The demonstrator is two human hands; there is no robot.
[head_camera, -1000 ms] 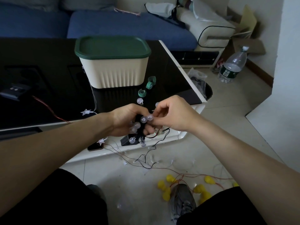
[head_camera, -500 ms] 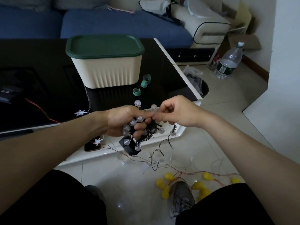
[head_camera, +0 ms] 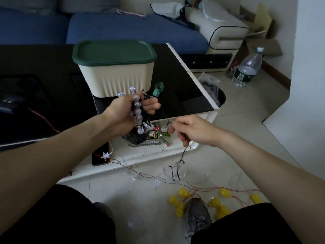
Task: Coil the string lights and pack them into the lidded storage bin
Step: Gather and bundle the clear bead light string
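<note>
At frame centre, the left hand (head_camera: 129, 110) gripped the coiled string lights (head_camera: 138, 111). The right hand (head_camera: 191, 131), lower right, pinched the loose wire (head_camera: 182, 154), which trailed down to the floor. The closed bin (head_camera: 116, 71) sat just above the left hand.

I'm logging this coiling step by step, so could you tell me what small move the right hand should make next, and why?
Probably bring the right hand up to the left hand and lay its pinched wire onto the bundle as another loop. The left hand grips the coiled bulbs, more wire trails to the floor, and the bin has its lid on.
</note>
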